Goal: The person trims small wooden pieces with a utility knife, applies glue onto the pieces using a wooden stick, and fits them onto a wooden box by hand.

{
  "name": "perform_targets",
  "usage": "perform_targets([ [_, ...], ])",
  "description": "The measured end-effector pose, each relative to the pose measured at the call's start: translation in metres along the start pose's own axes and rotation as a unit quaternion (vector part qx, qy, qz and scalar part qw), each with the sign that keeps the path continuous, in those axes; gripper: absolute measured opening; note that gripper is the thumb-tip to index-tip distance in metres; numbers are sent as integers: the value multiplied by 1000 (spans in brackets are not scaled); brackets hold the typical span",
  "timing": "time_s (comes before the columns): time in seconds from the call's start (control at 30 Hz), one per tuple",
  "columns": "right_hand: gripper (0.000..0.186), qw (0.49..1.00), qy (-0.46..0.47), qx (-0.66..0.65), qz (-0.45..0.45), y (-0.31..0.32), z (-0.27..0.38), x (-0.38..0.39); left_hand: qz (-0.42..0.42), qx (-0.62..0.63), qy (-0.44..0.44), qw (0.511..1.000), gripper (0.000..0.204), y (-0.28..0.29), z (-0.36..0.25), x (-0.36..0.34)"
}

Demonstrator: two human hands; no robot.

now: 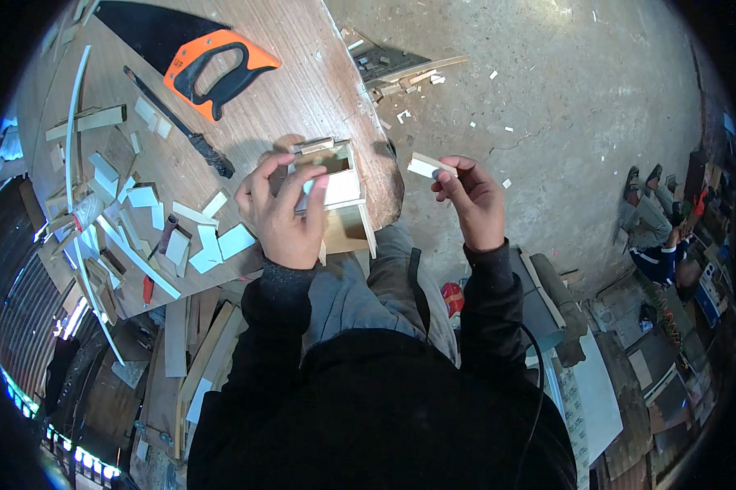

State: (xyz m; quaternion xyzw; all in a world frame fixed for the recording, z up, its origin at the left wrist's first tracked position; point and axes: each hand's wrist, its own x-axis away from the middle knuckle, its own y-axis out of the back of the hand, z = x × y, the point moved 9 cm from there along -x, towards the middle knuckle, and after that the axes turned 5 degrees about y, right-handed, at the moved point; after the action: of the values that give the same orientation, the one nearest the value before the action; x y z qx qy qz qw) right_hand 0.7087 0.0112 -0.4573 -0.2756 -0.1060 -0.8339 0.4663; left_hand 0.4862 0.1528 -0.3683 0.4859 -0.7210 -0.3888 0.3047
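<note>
My left hand (282,208) is closed round the left side of a small wooden box-like piece (345,188) at the table's right edge. Thin legs or side strips stick out from the piece toward me, and its top has an opening. A short wood strip lies along its far rim. Out past the table edge, my right hand (472,200) pinches a short wood strip (423,166) with one pale face between thumb and fingers. The two hands are apart, and the strip does not touch the box-like piece.
A handsaw (221,73) with an orange and black handle lies at the far side of the table (303,90). Near it is a thin dark tool (209,151) with a wrapped handle. Several white-faced wood offcuts (209,245) are scattered at left. Another person (662,237) sits at far right.
</note>
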Motion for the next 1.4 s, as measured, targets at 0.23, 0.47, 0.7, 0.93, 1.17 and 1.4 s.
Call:
perform_targets([
  [0.23,25,982,-87,-166,-34,-15,-23,3,-68,146,120,980,24,50,57,13],
  [0.47,29,995,32,88,20,-53,46,-40,-52,228,200,951,23,83,101,58],
  [0.7,37,948,135,287,19,-109,66,-90,-6,280,193,940,22,68,107,76],
  [0.93,35,843,365,394,-17,-131,98,-70,24,327,232,916,20,48,124,80],
  [1.17,23,936,147,316,43,-78,55,-32,90,376,214,897,19,14,120,55],
  [1.4,26,971,51,232,38,-79,33,-1,143,399,227,877,20,-23,115,33],
])
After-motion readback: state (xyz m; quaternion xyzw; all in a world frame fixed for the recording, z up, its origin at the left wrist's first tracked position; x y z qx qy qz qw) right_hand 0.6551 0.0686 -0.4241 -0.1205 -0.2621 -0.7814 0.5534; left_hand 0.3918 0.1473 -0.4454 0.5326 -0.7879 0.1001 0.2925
